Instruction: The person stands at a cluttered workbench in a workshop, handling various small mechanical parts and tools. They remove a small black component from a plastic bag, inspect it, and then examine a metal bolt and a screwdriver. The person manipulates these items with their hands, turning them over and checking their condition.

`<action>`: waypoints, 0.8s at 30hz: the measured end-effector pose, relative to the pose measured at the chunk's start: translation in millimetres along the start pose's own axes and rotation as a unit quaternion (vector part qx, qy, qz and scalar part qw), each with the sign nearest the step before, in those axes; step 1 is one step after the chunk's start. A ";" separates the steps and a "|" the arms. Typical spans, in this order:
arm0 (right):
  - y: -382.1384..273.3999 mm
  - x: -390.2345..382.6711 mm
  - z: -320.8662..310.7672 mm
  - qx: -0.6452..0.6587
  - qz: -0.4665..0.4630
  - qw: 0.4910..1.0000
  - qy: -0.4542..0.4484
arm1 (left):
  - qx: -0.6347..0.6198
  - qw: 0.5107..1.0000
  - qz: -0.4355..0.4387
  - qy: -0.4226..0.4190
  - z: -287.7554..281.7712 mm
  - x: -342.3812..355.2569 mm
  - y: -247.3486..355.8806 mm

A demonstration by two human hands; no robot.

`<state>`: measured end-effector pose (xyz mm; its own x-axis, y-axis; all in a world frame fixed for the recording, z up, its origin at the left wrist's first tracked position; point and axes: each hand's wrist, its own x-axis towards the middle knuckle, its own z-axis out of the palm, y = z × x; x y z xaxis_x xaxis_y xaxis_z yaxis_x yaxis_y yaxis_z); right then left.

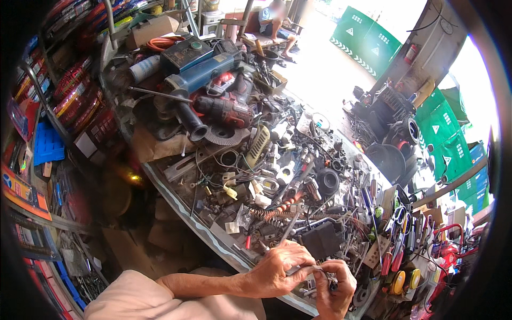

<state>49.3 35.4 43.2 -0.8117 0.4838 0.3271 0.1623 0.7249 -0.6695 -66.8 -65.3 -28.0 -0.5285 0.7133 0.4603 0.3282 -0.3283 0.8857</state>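
My left hand (277, 269) and my right hand (335, 285) meet over the near edge of a cluttered workbench (213, 226). Together they pinch a small dark metal part (322, 273) with a thin wire or rod sticking out of it. The left fingers close on one end, the right fingers curl around the other. The part is mostly hidden by my fingers, so its shape is unclear. A black plastic box (321, 240) lies just beyond my hands, next to a coiled spring (266, 216).
The bench carries a red power drill (226, 109), a blue grinder (205, 72), a black round part (327, 181), loose screws and wires. Screwdrivers and pliers (397, 234) lie at right. Shelves of packaged goods line the left. A person (272, 21) sits far behind.
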 end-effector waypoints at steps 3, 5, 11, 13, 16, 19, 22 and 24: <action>0.3 -1.7 0.2 0.012 0.023 1.000 -0.002 | 0.004 1.000 0.012 0.005 1.0 0.0 -1.6; 2.3 -2.4 0.7 0.009 0.015 1.000 0.000 | 0.011 1.000 0.024 0.006 1.2 0.3 -2.3; 6.6 -3.7 7.2 -0.027 -0.014 0.999 0.026 | 0.050 0.996 0.064 0.027 3.8 1.3 -5.3; 3.8 0.8 4.6 -0.023 -0.049 0.998 0.025 | 0.058 0.996 0.063 0.029 4.0 1.2 -5.3; 3.3 0.6 5.2 -0.025 -0.049 0.998 0.027 | 0.060 0.996 0.058 0.023 3.1 2.5 -3.1; 1.9 1.6 4.6 -0.016 -0.049 0.998 0.025 | 0.050 0.996 0.068 0.034 4.0 2.7 -3.1; 2.7 0.1 5.0 -0.018 -0.054 0.998 0.031 | 0.050 0.996 0.065 0.032 5.4 2.2 -2.2; 2.5 -1.0 3.9 -0.024 -0.064 0.997 0.035 | 0.046 0.996 0.072 0.033 6.9 1.8 -1.3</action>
<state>48.4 34.8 38.6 -0.7868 0.4181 0.4539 0.0890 0.8047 -0.5870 -62.8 -59.2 -28.7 -0.5206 0.6190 0.5881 0.4730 -0.3643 0.8022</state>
